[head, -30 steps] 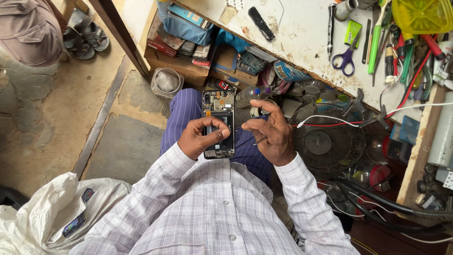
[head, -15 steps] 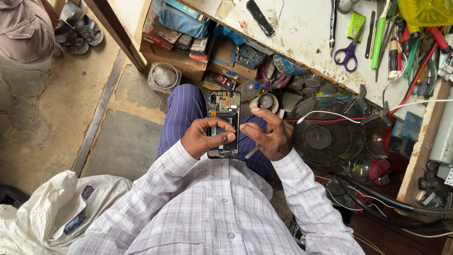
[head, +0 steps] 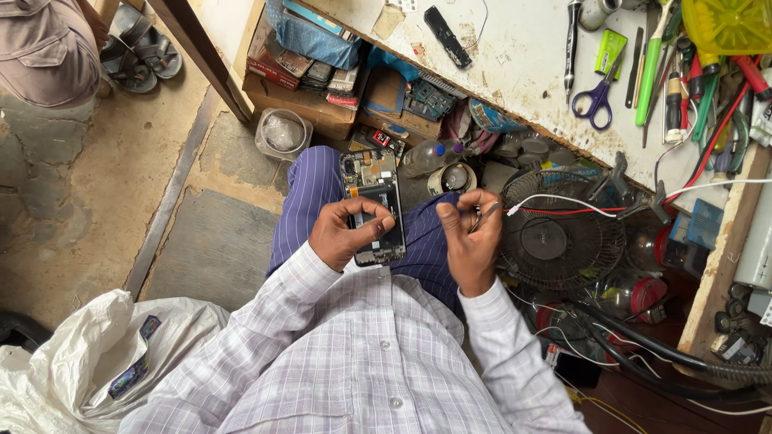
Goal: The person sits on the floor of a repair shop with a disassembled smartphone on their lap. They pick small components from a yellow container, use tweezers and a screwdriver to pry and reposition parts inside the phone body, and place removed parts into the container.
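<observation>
So my left hand [head: 344, 235] is wrapped around an opened-up black smartphone with its back cover off [head: 372, 205], thumb pressed across the middle, held over my lap in blue striped trousers [head: 310, 197]. My right hand [head: 469, 233] sits just right of it, fingers pinched on thin metal tweezers [head: 486, 215]. Farther right there's a small black wire-cage fan [head: 560, 233], with purple-handled scissors [head: 598, 94] on the white workbench [head: 515, 64] beyond.
</observation>
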